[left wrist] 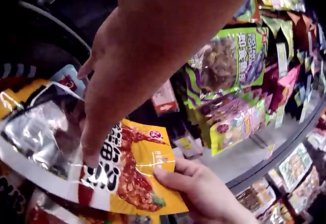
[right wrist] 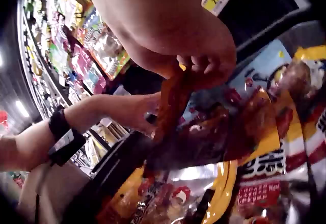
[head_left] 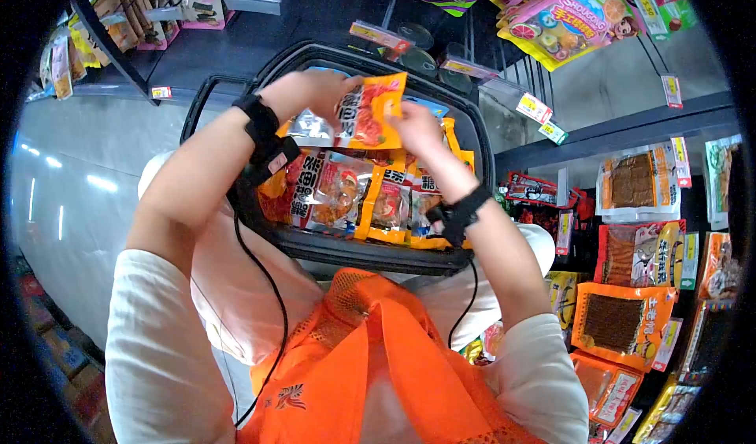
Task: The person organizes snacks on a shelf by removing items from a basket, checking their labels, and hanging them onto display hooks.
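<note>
A yellow-orange snack bag (head_left: 378, 107), with a picture of red chilli-coated food and dark lettering, is held up above a black basket (head_left: 350, 256). My left hand (head_left: 309, 97) grips the bag's left side, with part of the fingers hidden. At its opposite edge my right hand (head_left: 420, 131) pinches the bag between thumb and fingers. In the left wrist view the right thumb (left wrist: 168, 177) lies over the bag's front. Beneath, several similar snack bags (head_left: 335, 192) with clear windows fill the basket. The right wrist view shows the bag's dark back (right wrist: 173, 104) between both hands.
Shelves stand ahead and to the right. Fruit candy bags (head_left: 567, 18) and a green-purple snack bag (left wrist: 229, 63) hang there, above price tags (head_left: 534, 108). Flat orange packs (head_left: 622, 324) sit at the right. The basket's handle (head_left: 206, 101) sticks out left.
</note>
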{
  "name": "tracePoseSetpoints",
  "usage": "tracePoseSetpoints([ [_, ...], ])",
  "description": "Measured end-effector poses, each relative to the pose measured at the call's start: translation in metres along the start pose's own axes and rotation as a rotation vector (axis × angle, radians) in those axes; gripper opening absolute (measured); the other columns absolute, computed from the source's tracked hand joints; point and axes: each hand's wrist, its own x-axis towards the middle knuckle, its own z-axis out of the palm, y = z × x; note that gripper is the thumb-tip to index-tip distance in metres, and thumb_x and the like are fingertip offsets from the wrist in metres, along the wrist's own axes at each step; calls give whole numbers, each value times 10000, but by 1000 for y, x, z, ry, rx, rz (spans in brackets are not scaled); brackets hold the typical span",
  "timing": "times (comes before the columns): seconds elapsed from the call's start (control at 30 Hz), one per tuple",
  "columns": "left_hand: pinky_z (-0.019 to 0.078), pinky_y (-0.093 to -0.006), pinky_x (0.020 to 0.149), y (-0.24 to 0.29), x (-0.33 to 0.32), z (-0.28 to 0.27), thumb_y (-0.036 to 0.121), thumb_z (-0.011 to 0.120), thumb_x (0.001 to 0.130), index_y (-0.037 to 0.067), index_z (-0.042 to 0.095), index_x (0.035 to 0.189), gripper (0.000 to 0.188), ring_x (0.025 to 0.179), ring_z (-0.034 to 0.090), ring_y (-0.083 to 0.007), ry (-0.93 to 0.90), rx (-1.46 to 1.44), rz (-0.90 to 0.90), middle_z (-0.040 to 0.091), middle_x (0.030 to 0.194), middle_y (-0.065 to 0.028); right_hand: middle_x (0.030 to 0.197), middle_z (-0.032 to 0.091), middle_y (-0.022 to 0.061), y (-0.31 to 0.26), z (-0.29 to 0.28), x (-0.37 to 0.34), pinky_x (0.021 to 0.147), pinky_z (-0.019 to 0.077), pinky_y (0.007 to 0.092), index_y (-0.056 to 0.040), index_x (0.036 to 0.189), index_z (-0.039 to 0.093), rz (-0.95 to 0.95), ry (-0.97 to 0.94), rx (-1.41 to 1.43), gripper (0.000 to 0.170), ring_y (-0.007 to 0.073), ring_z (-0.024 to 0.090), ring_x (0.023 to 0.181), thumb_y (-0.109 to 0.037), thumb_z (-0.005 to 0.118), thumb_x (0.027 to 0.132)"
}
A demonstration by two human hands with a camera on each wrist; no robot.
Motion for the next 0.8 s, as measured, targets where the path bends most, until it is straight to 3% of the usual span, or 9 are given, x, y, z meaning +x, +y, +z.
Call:
tracePoseSetpoints([
  [0.17, 406, -390, 869, -17, 5, -13, 259, 747, 610, 16, 265, 1269, 852, 1038, 492, -354, 457, -376, 328, 505, 1109, -226, 829, 591, 178, -78, -74, -31, 609, 451, 360, -22, 838, 613, -264, 258, -218, 142, 321, 584, 718, -131, 591, 750],
  [0.2, 438, -348, 802, -18, 12, -8, 246, 734, 645, 11, 354, 1220, 728, 933, 561, -291, 552, -471, 292, 567, 1002, -185, 831, 597, 166, -83, -83, -34, 619, 455, 361, -18, 834, 616, -400, 334, -280, 130, 313, 587, 726, -107, 584, 745],
  [0.33, 432, -257, 597, 7, -7, -31, 265, 692, 720, 1, 540, 1011, 421, 653, 544, -119, 341, -610, 207, 593, 741, -63, 795, 610, 112, -104, -109, -41, 637, 465, 315, -25, 826, 630, -604, 444, -261, 107, 284, 595, 724, -56, 569, 744],
  [0.43, 443, -257, 625, 36, -19, -36, 259, 667, 751, 21, 574, 960, 330, 674, 542, -112, 175, -972, 79, 598, 758, -33, 747, 609, 118, -111, -117, -43, 624, 464, 294, 5, 805, 621, -634, 504, -186, 83, 252, 604, 684, -20, 577, 740],
  [0.5, 441, -251, 659, 43, -11, -23, 228, 642, 777, 20, 581, 950, 277, 706, 533, -92, 272, -885, 73, 602, 774, -22, 769, 611, 114, -114, -117, -47, 653, 464, 295, 2, 822, 619, -640, 493, -129, 90, 244, 604, 716, -19, 573, 748],
  [0.57, 438, -253, 655, 47, -6, -16, 214, 617, 800, 28, 581, 964, 252, 701, 523, -80, 483, -1108, 268, 596, 767, -8, 790, 612, 109, -115, -116, -48, 682, 464, 296, -2, 839, 618, -649, 484, -75, 98, 237, 605, 748, -18, 569, 756],
  [0.63, 434, -256, 660, 54, -15, -30, 221, 600, 815, 37, 585, 952, 229, 699, 518, -77, 424, -1103, 159, 594, 772, -1, 927, 594, 107, -114, -116, -44, 781, 441, 310, -23, 916, 604, -778, 644, -64, 153, 240, 575, 883, -37, 574, 766],
  [0.7, 444, -245, 669, 54, -13, -33, 221, 592, 825, 41, 557, 974, 237, 746, 534, -79, 431, -1190, -39, 605, 859, -10, 1119, 477, 152, -106, -113, -41, 887, 376, 341, -13, 1133, 450, -720, 689, -80, 422, 268, 474, 1053, -89, 615, 752],
  [0.8, 443, -249, 684, 60, -12, -34, 215, 584, 830, 45, 539, 1013, 253, 762, 539, -91, 442, -1419, -70, 602, 884, -12, 1133, 452, 186, -87, -98, -38, 860, 398, 337, 23, 1209, 311, -494, 589, 252, 569, 240, 470, 1055, -145, 631, 769],
])
